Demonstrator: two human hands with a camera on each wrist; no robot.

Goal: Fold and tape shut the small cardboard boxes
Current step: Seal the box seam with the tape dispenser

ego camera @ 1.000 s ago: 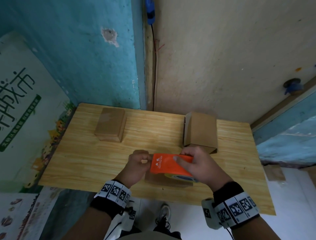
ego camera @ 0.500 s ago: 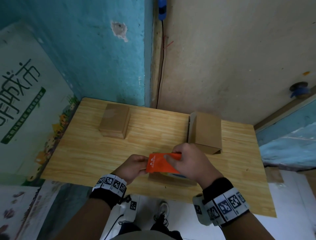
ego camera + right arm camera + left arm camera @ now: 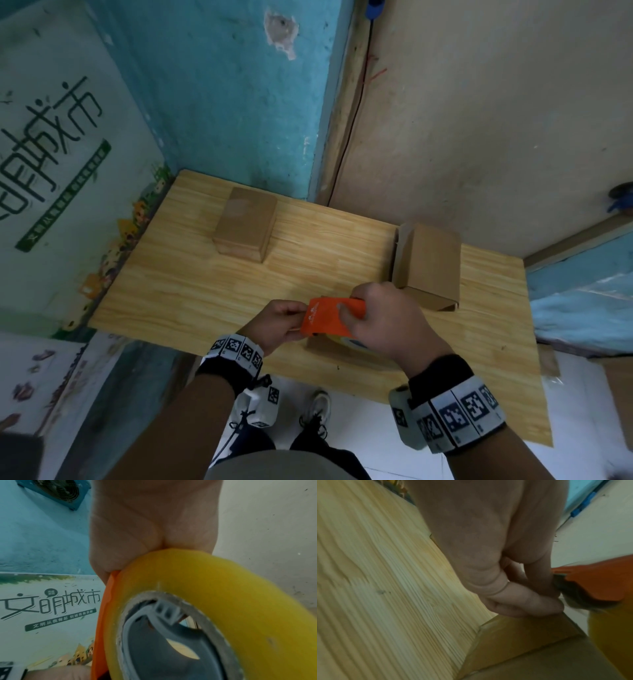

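Observation:
My right hand [image 3: 352,308] grips an orange tape dispenser [image 3: 325,317] with a yellow tape roll [image 3: 197,582], held over a small cardboard box [image 3: 317,346] at the table's near edge. This box is mostly hidden under the dispenser and hand; its top and corner show in the left wrist view [image 3: 522,646]. My left hand [image 3: 296,317] sits just left of the dispenser's mouth. Its thumb and fingers [image 3: 537,601] are curled together there and seem to pinch the tape end above the box's edge. A closed box [image 3: 245,228] lies at the far left. Another box [image 3: 430,262] stands at the far right.
The wooden table [image 3: 191,291] stands in a corner, with a blue wall behind and a beige wall to the right. A poster [image 3: 58,164] leans at the table's left side. My feet and a white floor show below the near edge.
The dispenser in my right hand has shifted left, closer to my left hand, which stays at its mouth. The head view has tilted a little.

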